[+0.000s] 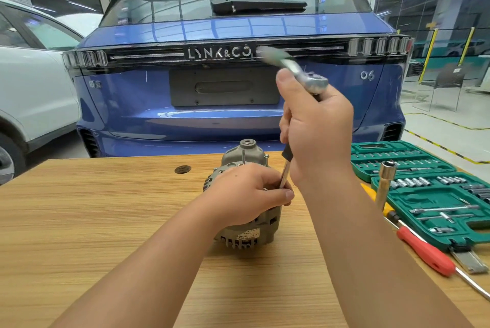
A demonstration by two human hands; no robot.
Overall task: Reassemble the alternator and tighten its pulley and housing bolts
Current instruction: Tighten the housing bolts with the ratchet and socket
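Wooden bench is carrying the alternator at its middle. The left hand is gripping the housing and pinching the extension near its tip; the right hand is gripping the ratchet high up. Keeping the extension square over the bolt should stop it slipping. Further right, a socket set, loose socket and red screwdriver are lying close beside the right forearm.

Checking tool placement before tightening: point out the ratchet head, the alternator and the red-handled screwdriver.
ratchet head (313, 82): head view, on the round silver top face.
alternator (245, 237): head view, on the near housing below the left hand.
red-handled screwdriver (424, 250): head view, on the handle's middle.
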